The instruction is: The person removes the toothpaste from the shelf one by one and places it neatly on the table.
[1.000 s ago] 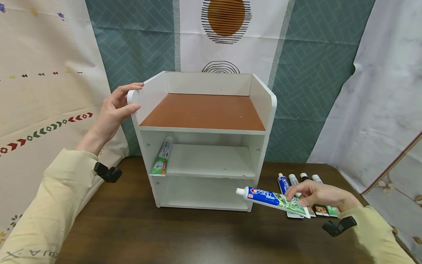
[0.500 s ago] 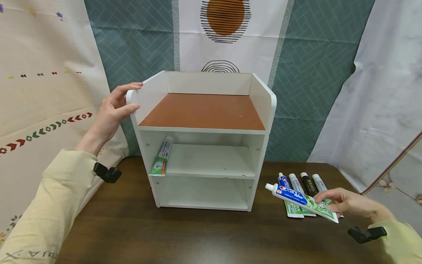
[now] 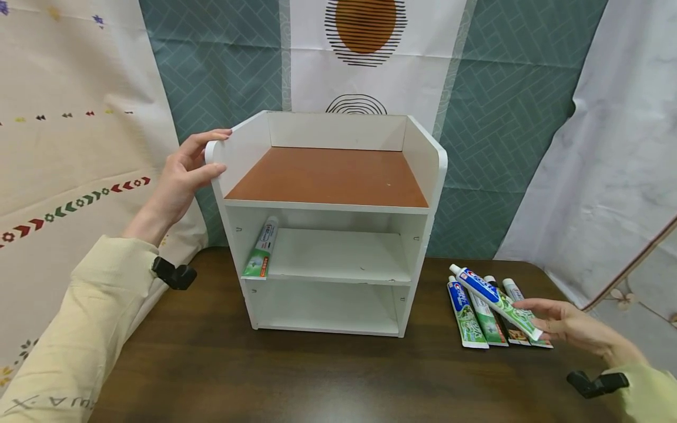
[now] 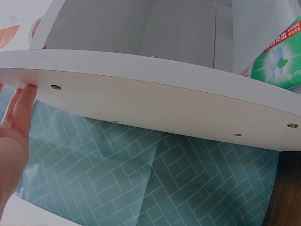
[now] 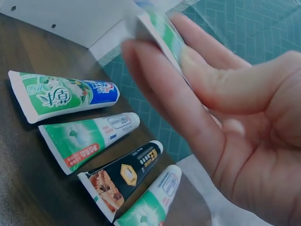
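My left hand (image 3: 177, 182) grips the upper left side panel of the white shelf unit (image 3: 328, 210); in the left wrist view its fingers (image 4: 23, 106) touch that panel. My right hand (image 3: 582, 329) pinches the bottom end of a blue and green toothpaste tube (image 3: 494, 298), its white cap pointing up and left, above the other tubes. Below it on the table lie another blue and green tube (image 5: 66, 96), a green and white tube (image 5: 89, 141), a black tube (image 5: 124, 181) and a second green and white tube (image 5: 153, 200), side by side.
One green and white tube (image 3: 261, 249) lies at the left end of the middle shelf (image 3: 338, 255), cap toward the back. The brown table (image 3: 317, 376) runs beneath the unit. Patterned cloths (image 3: 529, 117) hang behind and at both sides.
My right hand has moved right with the held tube, from in front of the unit to above the tubes, and the tube's cap end has turned upward. My left hand stays on the panel.
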Demonstrator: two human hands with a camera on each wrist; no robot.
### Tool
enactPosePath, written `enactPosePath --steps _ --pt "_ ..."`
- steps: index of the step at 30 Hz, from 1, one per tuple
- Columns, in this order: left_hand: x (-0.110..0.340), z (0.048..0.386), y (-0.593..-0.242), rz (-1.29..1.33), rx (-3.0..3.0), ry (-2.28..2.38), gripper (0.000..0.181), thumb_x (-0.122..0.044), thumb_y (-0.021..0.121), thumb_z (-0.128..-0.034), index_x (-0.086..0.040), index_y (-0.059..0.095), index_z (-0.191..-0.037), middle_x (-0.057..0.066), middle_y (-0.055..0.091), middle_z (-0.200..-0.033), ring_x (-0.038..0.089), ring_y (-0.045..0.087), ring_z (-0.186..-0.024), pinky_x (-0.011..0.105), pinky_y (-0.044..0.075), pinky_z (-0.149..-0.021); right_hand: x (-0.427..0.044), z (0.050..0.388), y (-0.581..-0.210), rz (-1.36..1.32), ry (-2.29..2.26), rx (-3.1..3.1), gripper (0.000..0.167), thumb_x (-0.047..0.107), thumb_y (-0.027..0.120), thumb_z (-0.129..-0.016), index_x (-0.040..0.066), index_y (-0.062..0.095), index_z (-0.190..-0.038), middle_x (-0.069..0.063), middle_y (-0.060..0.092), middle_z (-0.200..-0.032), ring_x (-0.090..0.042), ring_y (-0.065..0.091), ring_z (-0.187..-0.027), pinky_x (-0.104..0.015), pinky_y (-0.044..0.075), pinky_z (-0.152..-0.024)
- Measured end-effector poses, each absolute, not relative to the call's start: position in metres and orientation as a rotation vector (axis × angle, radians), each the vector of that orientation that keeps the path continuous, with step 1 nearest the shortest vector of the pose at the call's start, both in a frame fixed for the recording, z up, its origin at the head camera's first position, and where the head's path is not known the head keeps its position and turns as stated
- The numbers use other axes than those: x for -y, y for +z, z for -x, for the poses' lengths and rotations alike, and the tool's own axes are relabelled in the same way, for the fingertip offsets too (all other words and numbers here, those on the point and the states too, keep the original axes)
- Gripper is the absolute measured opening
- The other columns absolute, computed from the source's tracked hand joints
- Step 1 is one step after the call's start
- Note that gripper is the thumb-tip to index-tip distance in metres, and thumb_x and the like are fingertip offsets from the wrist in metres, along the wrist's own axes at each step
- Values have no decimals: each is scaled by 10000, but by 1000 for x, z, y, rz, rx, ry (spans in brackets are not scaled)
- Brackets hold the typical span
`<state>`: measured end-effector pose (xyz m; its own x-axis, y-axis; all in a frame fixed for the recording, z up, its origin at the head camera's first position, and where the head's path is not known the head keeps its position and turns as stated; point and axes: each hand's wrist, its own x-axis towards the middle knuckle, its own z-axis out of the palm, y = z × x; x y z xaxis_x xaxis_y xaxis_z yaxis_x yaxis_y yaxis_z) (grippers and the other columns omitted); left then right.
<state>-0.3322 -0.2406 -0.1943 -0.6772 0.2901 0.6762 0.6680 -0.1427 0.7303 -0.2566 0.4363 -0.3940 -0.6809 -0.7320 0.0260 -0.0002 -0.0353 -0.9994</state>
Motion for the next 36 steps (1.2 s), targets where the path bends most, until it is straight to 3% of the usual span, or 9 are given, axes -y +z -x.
enactPosePath --steps 4,11,20,29,36 --pt "240 332 -195 1080 1839 -1893 442 79 520 -848 -103 530 -1250 106 330 -1372 275 381 -1110 264 449 -755 -438 254 -397 712 -1819 -1868 458 -89 317 -945 115 446 -1334 124 470 -1249 -124 568 -831 -305 489 -675" --pt "239 332 -194 1072 1844 -1888 439 70 522 -851 -103 527 -1254 104 332 -1373 275 374 -1119 268 442 -766 -445 251 -405 544 -1994 -2115 426 -69 399 -931 134 516 -1287 195 475 -1186 -24 497 -1014 -335 472 -748" --pt "238 333 -194 1090 1830 -1904 443 85 521 -848 -101 531 -1250 107 329 -1375 275 379 -1110 264 443 -758 -468 247 -420 396 -2309 -1832 439 -116 412 -906 167 627 -1164 35 552 -1056 -132 552 -924 -298 461 -771" --pt "238 333 -195 1090 1835 -1894 436 77 523 -850 -105 534 -1246 106 325 -1376 277 386 -1104 262 443 -763 -486 245 -442 167 -2293 -2006 382 -74 496 -888 227 678 -1037 189 543 -1007 -83 552 -853 -307 482 -722" --pt "238 333 -195 1091 1821 -1903 438 81 520 -849 -99 532 -1248 109 331 -1373 277 381 -1108 266 449 -751 -495 247 -450 134 -2242 -2045 371 -64 520 -880 243 686 -1007 154 564 -992 -129 568 -812 -315 485 -712"
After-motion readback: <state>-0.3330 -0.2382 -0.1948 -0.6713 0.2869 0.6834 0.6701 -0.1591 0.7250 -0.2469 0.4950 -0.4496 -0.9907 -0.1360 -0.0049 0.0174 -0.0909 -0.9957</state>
